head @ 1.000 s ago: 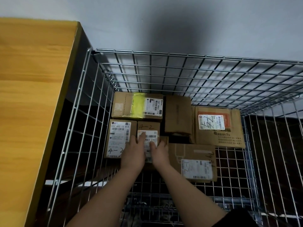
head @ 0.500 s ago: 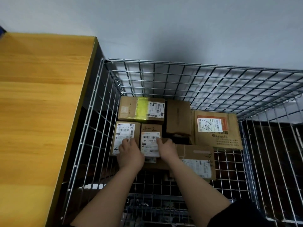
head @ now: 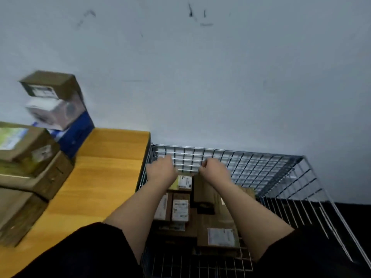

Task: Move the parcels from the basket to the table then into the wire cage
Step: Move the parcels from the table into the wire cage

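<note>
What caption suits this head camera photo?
Two bare hands raised empty above cardboard parcels in a wire cage.

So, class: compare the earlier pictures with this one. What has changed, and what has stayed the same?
Both hands have let go of the small labelled parcel and risen above the wire cage: left hand, right hand, each with an empty grip. The view has swung left, showing parcels stacked on the table. The caged parcels stay put.

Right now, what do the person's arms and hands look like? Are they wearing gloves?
No gloves. The left hand and right hand are bare, with no rings, watch or bands visible. The forearms are bare too. Black sleeves end near the elbows on both arms, plain with no markings. The picture is a little blurry.
</note>
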The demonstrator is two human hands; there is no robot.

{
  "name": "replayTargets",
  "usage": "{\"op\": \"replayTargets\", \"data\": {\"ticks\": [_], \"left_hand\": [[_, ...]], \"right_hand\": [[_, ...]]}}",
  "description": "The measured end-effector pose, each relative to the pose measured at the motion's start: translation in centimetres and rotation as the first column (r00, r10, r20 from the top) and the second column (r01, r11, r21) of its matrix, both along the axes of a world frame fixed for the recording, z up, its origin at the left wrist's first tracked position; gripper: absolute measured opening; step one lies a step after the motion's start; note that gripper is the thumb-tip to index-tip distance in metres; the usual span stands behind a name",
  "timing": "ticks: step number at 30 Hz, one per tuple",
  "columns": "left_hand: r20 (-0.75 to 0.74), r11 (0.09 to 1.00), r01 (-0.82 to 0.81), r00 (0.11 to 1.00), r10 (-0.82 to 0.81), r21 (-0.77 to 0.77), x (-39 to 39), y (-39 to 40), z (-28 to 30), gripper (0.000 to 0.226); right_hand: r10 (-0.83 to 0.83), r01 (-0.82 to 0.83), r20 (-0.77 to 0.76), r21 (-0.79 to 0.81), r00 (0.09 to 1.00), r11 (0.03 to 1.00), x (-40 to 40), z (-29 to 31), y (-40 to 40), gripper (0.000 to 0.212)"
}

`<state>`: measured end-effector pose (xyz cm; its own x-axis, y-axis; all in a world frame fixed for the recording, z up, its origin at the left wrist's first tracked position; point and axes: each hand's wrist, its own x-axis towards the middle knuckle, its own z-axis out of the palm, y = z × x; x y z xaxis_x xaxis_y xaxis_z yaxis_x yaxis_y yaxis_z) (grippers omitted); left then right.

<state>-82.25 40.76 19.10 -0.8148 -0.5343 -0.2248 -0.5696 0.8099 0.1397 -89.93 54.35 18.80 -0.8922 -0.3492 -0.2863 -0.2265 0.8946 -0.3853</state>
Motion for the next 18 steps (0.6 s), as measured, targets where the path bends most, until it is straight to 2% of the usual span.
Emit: {"op": "replayTargets", "data": {"ticks": [4, 8, 13, 18], "left_hand": [[-0.118, 0.990, 0.032, 0.992, -0.049, -0.139, 1.8, -0.4, 7.8, 0.038], [-0.184, 0.988, -0.013, 0.983, -0.016, -0.157, 3.8, -0.8, 13.6, 0.040], [-0.230, 0.983, -0.100, 0.971, 0.063, -0.153, 7.5, -1.3, 17.4, 0.042], [-0.241, 0.965, -0.203, 0.957, 0.161, -0.163, 12.4, -1.6, 18.8, 0.039]], "right_hand": [[0.016, -0.022, -0.166, -0.036, 0.986, 0.999, 1.5, 8.6, -0.2, 0.029], [0.067, -0.083, -0.285, -0.046, 0.956, 0.995, 3.4, 14.6, -0.7, 0.029], [0.146, -0.183, -0.357, -0.072, 0.923, 0.980, 5.7, 18.9, -1.8, 0.031], [0.244, -0.301, -0.376, -0.100, 0.894, 0.948, 8.5, 20.8, -3.1, 0.033]]}}
